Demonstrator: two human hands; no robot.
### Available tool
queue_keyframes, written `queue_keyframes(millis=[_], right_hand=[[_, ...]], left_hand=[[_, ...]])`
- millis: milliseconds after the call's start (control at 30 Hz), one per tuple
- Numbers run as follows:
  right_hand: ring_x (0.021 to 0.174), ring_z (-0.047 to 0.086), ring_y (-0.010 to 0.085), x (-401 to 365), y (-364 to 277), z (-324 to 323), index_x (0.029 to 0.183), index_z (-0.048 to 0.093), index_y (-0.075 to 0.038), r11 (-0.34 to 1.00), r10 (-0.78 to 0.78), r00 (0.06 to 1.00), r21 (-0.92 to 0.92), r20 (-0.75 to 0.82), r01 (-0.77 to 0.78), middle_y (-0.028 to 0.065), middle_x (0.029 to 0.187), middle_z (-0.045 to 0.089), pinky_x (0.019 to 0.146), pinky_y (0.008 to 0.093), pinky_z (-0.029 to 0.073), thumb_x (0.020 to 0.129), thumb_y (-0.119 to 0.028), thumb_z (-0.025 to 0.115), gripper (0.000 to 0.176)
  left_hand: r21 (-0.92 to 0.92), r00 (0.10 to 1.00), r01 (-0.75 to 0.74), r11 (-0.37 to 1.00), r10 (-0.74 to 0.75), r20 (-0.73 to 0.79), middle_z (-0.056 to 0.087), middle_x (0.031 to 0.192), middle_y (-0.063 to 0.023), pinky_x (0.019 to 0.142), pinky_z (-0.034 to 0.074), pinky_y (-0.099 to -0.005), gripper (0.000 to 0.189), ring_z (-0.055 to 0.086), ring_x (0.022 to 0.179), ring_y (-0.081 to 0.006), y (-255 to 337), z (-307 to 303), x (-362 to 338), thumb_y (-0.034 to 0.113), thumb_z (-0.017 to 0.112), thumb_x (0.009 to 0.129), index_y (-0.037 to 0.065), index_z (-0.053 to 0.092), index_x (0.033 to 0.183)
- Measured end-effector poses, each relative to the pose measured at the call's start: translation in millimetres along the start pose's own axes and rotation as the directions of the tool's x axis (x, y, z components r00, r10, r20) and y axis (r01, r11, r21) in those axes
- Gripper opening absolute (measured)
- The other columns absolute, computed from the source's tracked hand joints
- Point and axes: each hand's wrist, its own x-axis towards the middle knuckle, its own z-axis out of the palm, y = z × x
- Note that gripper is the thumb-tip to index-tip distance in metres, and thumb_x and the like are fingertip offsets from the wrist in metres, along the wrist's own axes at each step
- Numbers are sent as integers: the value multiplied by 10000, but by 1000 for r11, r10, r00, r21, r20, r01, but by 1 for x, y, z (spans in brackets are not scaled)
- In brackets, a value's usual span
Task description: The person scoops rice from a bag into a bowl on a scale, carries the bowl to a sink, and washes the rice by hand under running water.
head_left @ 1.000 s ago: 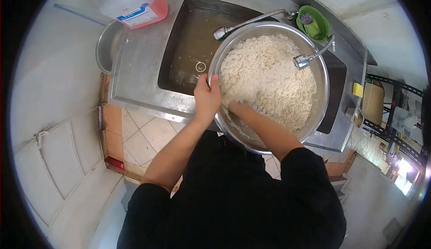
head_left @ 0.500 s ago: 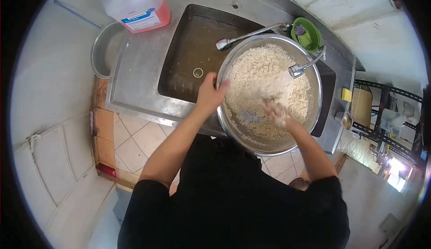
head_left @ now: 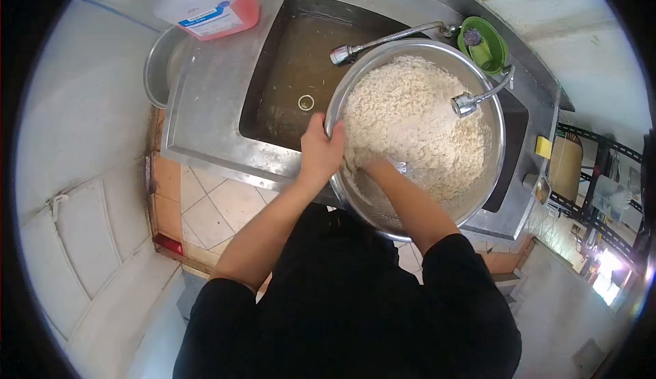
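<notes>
A large stainless steel bowl [head_left: 497, 167] rests over the right side of the sink and holds a heap of pale, crumbly, flour-like mixture [head_left: 410, 99]. My left hand [head_left: 322, 150] is closed on the bowl's left rim, thumb on the inside. Down in the mixture, at the bowl's near left side, is my right hand [head_left: 367, 165]; motion blur and the mixture hide its fingers. Near its wrist, part of the bowl's shiny bottom shows through. A tap head [head_left: 464, 105] hangs over the bowl's right part.
The left sink basin [head_left: 280, 99] holds murky water. A second flexible tap [head_left: 342, 53] reaches over it. A jug of pink liquid [head_left: 219, 17] stands at the left, beside a metal pot [head_left: 158, 71]. A green bowl [head_left: 497, 51] with scrubbers sits behind the steel bowl.
My right hand has swept left and toward me through the mixture, from the bowl's middle to its near left side. My left hand keeps its hold on the rim. The view has shifted slightly.
</notes>
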Motion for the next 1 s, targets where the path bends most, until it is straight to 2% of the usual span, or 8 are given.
queue_keyframes(millis=[167,367,533,600,633,767,900,1000], right_hand=[[1471,357,263,57,32,-18,1570,359,-182,955,149,952,289,-266,-69,136,1606,359,1191,450,315,1057,-328,394,534],[1446,384,272,-5,78,-12,1557,385,-164,996,85,937,8,-338,-87,150,1590,376,1185,404,331,1064,-309,386,514],[1426,406,280,-104,96,-9,1547,406,-149,946,-102,975,-323,-198,33,161,1576,390,1179,366,344,1070,-293,380,499],[1409,429,287,-138,109,-23,1532,428,-144,978,-207,955,-60,-211,198,149,1545,435,1166,375,364,1057,-282,408,494],[1392,453,293,-157,116,-31,1516,450,-138,907,-313,918,210,-245,365,137,1513,480,1153,385,384,1045,-272,436,490],[1195,621,258,-273,91,-113,1267,661,-40,640,-766,520,-375,-377,671,142,1297,651,1009,366,500,1025,-198,553,309],[855,687,230,-399,20,-200,961,692,15,863,-302,854,259,-423,434,155,958,702,839,350,561,1012,-291,610,321],[729,663,233,-437,8,-202,809,644,34,655,-285,636,339,-717,676,136,785,644,624,354,557,978,-370,647,438]], left_hand=[[54,996,77,996,-80,40,673,836,-220,694,520,-394,246,682,741,-298,-12,-2,-24,182,663,930,-31,577,1018],[-123,987,152,981,-157,-35,686,835,-194,699,525,-381,229,680,734,-259,-10,3,-30,168,660,929,-31,578,1006],[-77,994,87,993,-82,68,690,919,-291,767,527,-494,288,688,860,-468,-5,5,-44,201,606,956,-52,531,1070],[-77,990,102,992,-94,102,683,941,-315,792,516,-521,316,665,903,-504,-7,3,-45,222,595,964,-54,510,1093],[-63,984,127,990,-117,137,675,964,-340,817,506,-548,344,643,946,-540,-8,1,-44,242,585,973,-56,490,1116],[-31,960,120,992,-108,258,669,992,-355,844,504,-548,387,646,965,-533,-17,-3,-40,266,582,981,-53,453,1158],[-30,947,102,994,-88,310,664,1050,-343,878,499,-521,390,648,1010,-507,-19,-5,-38,253,589,990,-56,437,1174],[-20,918,128,992,-111,381,659,1100,-330,916,494,-490,391,653,1057,-473,-20,-10,-35,241,595,998,-59,441,1197]])
